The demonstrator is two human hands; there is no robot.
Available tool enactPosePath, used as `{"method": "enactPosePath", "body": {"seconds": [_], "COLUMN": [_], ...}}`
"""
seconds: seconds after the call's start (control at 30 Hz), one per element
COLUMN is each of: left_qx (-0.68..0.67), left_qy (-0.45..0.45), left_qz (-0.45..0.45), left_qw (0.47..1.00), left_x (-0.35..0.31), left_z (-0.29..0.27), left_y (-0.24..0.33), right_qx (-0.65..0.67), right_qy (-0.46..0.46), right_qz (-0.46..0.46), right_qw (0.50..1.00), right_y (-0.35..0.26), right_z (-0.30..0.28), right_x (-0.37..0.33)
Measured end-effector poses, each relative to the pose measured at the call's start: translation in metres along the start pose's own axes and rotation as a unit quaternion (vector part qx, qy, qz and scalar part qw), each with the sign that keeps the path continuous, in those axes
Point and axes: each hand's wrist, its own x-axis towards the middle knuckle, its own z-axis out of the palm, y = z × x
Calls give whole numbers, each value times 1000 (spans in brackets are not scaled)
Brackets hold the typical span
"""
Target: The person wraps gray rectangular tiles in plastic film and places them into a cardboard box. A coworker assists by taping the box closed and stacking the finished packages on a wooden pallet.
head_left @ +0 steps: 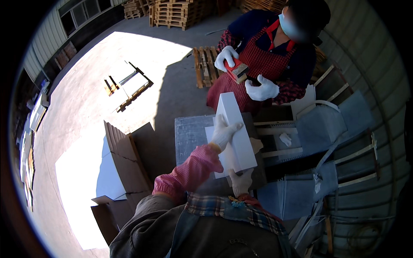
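Observation:
A long white carton (241,144) lies across the grey worktop (189,129) in front of me, its far end toward my co-worker. A paler flap spreads out on its left side. My left hand (226,132), in a white glove and pink checked sleeve, holds the carton about the middle, thumb pointing right. At the carton's near end, my right hand (241,181), also gloved, grips the edge; some of its fingers are partly hidden. Across the worktop, a co-worker in a red checked apron holds a red and metal hand tool (236,71) in one gloved hand. Their other gloved hand (262,89) is raised with fingers curved.
To the left stands a large open cardboard box (129,159). Stacked grey sheets (320,127) and pale wooden strips crowd the right side. Behind the worktop lies a wooden pallet (204,66), with stacked pallets (172,13) farther back. Bright sunlight covers the floor at left.

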Motion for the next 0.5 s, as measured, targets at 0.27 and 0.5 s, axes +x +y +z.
{"method": "enactPosePath", "body": {"seconds": [0.27,0.5], "left_qx": [24,43], "left_qy": [-9,-22], "left_qz": [-38,-22], "left_qw": [999,999], "left_x": [43,58], "left_z": [-17,-19], "left_y": [-13,-23], "right_qx": [-23,14], "right_qy": [1,-14], "right_qz": [3,-22], "right_qw": [1000,1000], "right_y": [-8,14], "right_z": [0,0], "right_x": [-2,3]}}
